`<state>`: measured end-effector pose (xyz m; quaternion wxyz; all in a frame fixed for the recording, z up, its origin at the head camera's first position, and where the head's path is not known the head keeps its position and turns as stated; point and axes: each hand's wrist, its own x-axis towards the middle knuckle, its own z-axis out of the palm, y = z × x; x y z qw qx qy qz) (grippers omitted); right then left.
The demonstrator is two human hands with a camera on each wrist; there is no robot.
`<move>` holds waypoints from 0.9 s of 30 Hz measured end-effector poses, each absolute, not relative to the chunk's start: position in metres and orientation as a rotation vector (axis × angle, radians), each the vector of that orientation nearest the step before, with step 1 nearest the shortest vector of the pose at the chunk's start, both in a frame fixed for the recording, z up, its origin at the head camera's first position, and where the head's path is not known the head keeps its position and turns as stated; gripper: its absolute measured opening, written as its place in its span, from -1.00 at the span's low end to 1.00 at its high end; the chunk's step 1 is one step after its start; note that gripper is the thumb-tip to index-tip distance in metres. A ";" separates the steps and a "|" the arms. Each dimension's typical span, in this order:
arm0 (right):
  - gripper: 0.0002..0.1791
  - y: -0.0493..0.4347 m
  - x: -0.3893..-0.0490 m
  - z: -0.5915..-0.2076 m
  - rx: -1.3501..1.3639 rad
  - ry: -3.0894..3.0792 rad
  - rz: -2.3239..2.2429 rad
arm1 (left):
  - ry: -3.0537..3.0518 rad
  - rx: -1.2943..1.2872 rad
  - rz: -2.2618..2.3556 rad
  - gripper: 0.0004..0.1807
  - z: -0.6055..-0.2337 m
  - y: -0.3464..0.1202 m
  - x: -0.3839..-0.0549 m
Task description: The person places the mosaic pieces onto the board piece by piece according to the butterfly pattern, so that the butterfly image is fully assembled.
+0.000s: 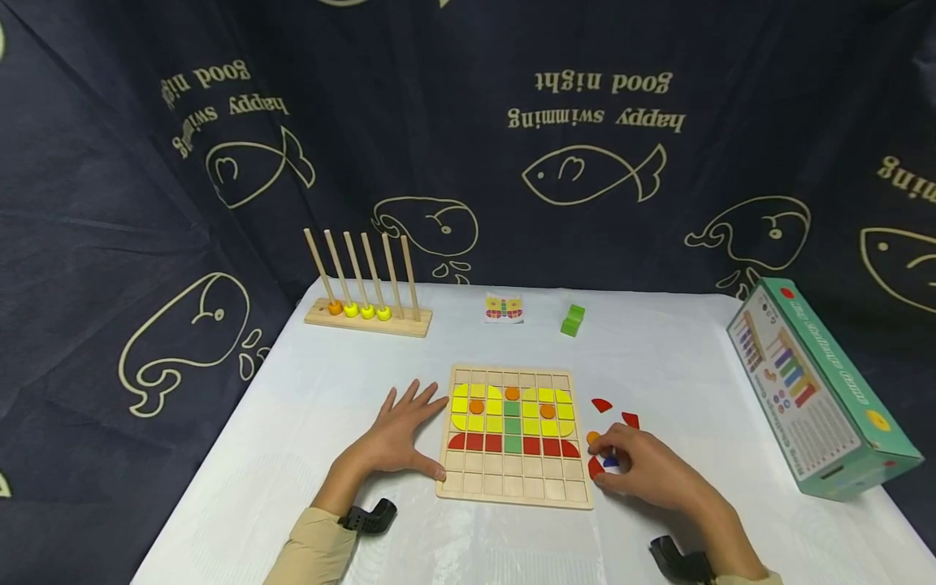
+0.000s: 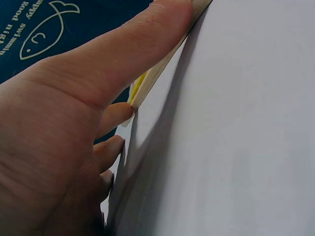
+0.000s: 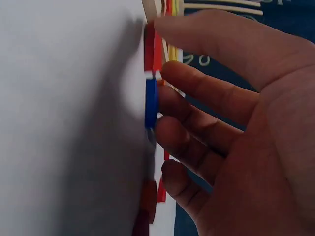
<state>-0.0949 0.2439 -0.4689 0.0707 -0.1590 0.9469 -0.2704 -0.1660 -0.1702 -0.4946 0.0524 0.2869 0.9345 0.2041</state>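
Observation:
My left hand [image 1: 395, 435] lies at the left side of a wooden grid board [image 1: 512, 487], its fingers spread. The thumb touches the board's lower left corner and the index fingertip is at its left edge. Yellow, orange, green and red pieces form a pattern on the board. At the right side, my right hand [image 1: 643, 463] pinches a red curved-edge piece [image 3: 150, 46] between thumb and index finger, low at the table. A blue piece [image 3: 151, 103] is by the other fingertips. An orange round piece [image 1: 593, 437] and two more red pieces [image 1: 602, 405] lie nearby.
At the back left stands a peg rack [image 1: 366, 323] with orange and yellow beads. A small pattern card [image 1: 504, 309] and green blocks [image 1: 574, 320] lie at the back. A green toy box [image 1: 826, 398] stands on the right. A dark printed cloth [image 1: 439, 122] hangs behind the table.

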 end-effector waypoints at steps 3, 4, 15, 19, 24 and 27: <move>-0.64 0.240 -0.093 -0.469 -0.476 2.855 -0.795 | 2.842 0.880 0.631 0.38 -0.494 -0.169 -0.166; -0.65 0.239 -0.092 -0.470 -0.473 2.866 -0.780 | 2.843 0.882 0.631 0.38 -0.493 -0.169 -0.166; -0.58 0.225 -0.089 -0.473 -0.308 2.961 -0.755 | 2.836 0.870 0.644 0.36 -0.493 -0.170 -0.165; -0.61 0.226 -0.091 -0.471 -0.309 2.985 -0.789 | 2.833 0.880 0.646 0.36 -0.493 -0.169 -0.164; -0.66 0.220 -0.096 -0.467 -0.410 2.994 -0.869 | 2.838 0.879 0.628 0.38 -0.494 -0.169 -0.165; -0.66 0.208 -0.099 -0.466 -0.492 2.999 -0.872 | 2.843 0.883 0.633 0.38 -0.494 -0.170 -0.165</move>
